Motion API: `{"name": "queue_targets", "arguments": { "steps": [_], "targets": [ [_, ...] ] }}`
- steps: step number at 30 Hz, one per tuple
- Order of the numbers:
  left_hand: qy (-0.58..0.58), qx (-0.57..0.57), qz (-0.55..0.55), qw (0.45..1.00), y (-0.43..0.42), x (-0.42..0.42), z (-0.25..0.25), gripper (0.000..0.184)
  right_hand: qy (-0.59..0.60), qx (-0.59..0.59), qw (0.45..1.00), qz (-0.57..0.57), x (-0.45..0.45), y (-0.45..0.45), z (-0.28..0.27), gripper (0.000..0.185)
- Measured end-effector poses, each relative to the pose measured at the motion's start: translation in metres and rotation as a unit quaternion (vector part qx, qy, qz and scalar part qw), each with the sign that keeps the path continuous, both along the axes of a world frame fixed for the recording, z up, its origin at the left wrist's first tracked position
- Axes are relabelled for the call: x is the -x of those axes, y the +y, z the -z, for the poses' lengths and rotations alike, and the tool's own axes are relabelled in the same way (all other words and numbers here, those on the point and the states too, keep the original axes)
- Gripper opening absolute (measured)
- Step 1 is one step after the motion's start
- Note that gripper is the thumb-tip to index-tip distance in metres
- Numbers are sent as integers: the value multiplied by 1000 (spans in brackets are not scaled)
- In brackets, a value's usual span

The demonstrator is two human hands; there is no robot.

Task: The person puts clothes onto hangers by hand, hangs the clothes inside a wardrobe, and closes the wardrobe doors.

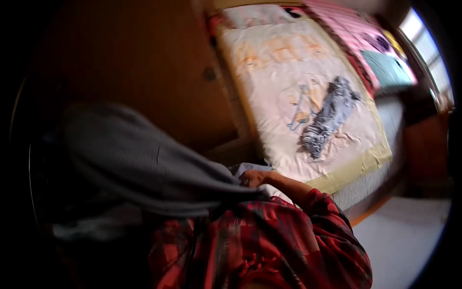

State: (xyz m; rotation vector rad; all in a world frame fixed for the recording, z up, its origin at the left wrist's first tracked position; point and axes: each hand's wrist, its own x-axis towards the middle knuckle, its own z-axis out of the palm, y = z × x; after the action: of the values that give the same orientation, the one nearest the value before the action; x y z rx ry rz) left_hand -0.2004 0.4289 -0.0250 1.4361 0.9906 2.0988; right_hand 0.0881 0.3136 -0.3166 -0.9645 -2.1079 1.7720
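My right hand [255, 178] is closed around the gathered end of a dark grey cloth garment [144, 159], close to my red plaid shirt. The garment stretches out to the left, wide and slightly blurred; its exact kind is not clear. A bit of pale cloth [276, 192] shows just under my right wrist. My left hand cannot be seen; the garment covers the area in front of my left sleeve. On the bed [274, 139] ahead lie a crumpled grey-striped garment [332, 115] and a light blue clothes hanger [299, 110].
A brown wooden door or panel [144, 72] stands left of the bed. At the bed's head lies a pillow [255, 16]. Beyond are a pink striped cover [341, 24] and a teal cushion [390, 70], near a bright window [426, 41]. The lower left is very dark.
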Motion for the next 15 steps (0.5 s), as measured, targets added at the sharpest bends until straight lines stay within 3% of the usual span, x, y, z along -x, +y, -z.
{"name": "queue_targets", "arguments": {
  "steps": [1, 2, 3, 4, 5, 6, 7, 9, 13, 15],
  "targets": [
    [5, -18, -18, 1000, 0, 6, -11, 47, 4, -34, 998, 57, 2, 4, 4, 26],
    [9, -35, -35, 999, -1, 16, -17, 48, 85, -41, 983, 155, 1, 9, 9, 16],
    [13, -45, -54, 997, 1, 24, -20, 48, 163, -85, 966, 182, -8, 25, 22, 17],
    [20, -55, -71, 996, 2, 31, -24, 49, 93, 41, 953, 285, -14, 39, 12, 18],
    [30, -62, -91, 994, 2, 37, -26, 50, 297, 247, 829, 405, -10, 36, -81, 18],
    [41, -68, -115, 990, 5, 41, -30, 50, 350, 211, 809, 423, -28, 61, -28, 21],
    [53, -72, -141, 986, 9, 47, -32, 51, 375, 252, 765, 459, -38, 67, -62, 26],
    [100, -68, -206, 971, 11, 61, -36, 52, 396, 256, 735, 487, -56, 89, -90, 29],
    [213, -31, -332, 918, -6, 97, -51, 55, 349, 175, 803, 449, -90, 128, -114, 25],
    [133, -128, -226, 957, -14, 100, -61, 56, 343, 163, 813, 441, -97, 141, -133, 22]
  ]
}}
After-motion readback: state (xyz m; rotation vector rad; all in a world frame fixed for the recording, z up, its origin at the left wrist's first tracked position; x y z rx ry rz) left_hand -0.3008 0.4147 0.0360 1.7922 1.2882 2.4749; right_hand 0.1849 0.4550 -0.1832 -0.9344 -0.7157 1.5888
